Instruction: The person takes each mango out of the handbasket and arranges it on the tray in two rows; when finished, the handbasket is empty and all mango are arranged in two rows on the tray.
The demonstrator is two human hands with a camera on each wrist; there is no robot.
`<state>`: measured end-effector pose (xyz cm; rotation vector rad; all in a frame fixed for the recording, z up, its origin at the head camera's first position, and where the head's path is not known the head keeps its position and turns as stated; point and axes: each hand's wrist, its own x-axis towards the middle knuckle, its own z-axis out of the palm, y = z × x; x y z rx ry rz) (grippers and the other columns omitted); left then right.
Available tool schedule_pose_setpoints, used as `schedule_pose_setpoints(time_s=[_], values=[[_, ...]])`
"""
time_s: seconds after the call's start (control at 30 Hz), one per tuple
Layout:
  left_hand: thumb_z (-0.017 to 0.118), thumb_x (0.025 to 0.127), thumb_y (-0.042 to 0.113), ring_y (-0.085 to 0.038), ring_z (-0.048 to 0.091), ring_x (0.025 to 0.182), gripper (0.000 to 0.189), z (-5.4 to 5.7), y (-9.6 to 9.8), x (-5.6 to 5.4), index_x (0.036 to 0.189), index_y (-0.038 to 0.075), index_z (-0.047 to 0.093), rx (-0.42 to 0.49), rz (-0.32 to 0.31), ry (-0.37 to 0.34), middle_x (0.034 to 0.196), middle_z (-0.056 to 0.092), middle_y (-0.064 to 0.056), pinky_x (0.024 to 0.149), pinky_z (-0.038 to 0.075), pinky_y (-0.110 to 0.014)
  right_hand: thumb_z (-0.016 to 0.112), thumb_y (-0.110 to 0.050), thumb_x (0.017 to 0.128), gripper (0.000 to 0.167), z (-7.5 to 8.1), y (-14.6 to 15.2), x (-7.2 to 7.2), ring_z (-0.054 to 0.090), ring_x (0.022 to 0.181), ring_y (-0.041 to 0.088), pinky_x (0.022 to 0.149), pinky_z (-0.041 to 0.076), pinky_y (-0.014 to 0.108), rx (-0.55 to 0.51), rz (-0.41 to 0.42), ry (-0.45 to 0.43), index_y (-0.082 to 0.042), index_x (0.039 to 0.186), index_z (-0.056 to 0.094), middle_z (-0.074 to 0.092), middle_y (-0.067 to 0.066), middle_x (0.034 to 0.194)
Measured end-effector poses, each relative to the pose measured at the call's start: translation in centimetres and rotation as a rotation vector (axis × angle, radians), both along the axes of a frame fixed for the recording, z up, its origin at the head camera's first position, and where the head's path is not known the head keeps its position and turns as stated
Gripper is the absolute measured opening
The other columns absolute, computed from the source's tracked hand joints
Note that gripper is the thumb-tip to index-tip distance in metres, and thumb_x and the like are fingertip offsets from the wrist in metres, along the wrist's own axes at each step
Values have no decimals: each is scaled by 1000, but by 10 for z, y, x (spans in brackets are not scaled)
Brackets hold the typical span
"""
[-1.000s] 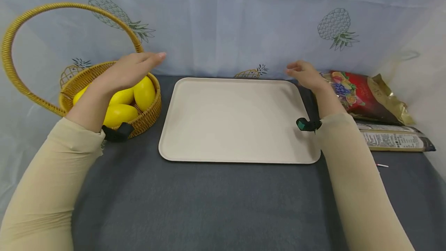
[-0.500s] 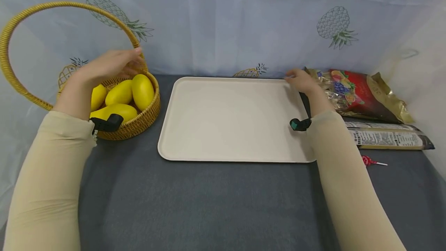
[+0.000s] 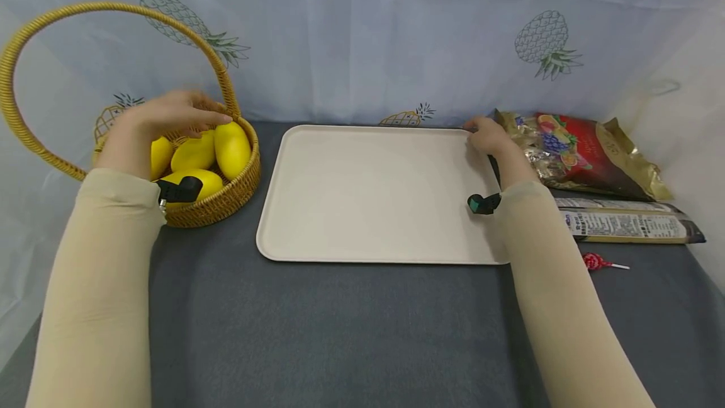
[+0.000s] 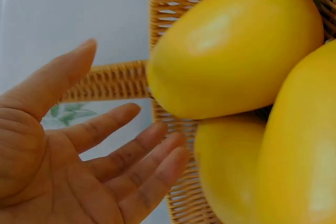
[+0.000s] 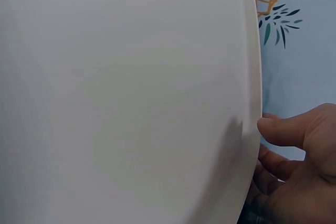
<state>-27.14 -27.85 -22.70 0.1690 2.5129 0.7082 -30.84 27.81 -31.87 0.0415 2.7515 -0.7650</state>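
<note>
My left hand hovers over the wicker basket at the left, palm facing the yellow mangoes. In the left wrist view the fingers are spread and relaxed, with a gap between them and the nearest mango. Several mangoes lie inside the basket. My right hand is at the far right corner of the beige tray. In the right wrist view its thumb meets the rim, while the other fingers curl under the edge, partly hidden.
The basket's tall handle arches above the mangoes. Right of the tray lie a red and gold candy bag, a long labelled packet and a red lollipop. A pineapple-print curtain hangs behind the grey tabletop.
My left hand has moved back left and lowered over the mangoes. My right hand has come down onto the tray's far right corner. The tray and basket stay put.
</note>
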Motion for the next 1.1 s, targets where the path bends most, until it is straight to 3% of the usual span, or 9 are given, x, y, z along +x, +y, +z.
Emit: schedule_pose_setpoints(time_s=[0.2,0.47,0.87,1.1], values=[[53,97,52,-51,29,142,91,-10,-2,-3,158,0,9,11,-9,-63,164,1,-27,114,38,-61,43,-6,100,50,-5,2,0,36,138,48,112,37,60,-34,-23,5,0,149,35,29,30,156],[59,98,36,-50,32,140,83,-16,3,-3,156,-4,15,-21,-78,-72,160,17,-30,112,40,-60,59,-14,98,57,-5,-1,5,30,143,48,114,35,61,-55,-59,28,-3,150,37,27,28,158],[59,97,43,-43,48,128,86,-18,11,-3,155,-5,16,-104,-132,-135,156,21,-32,113,40,-59,58,-12,99,57,-8,2,3,29,143,50,114,34,61,-88,-80,27,-8,151,37,25,30,158],[55,99,46,-47,42,136,91,-19,9,-6,157,-4,6,-95,-156,-206,159,12,-34,115,38,-59,58,-12,99,57,-8,2,6,29,142,50,113,35,62,-101,-87,25,-9,151,37,25,30,158]])
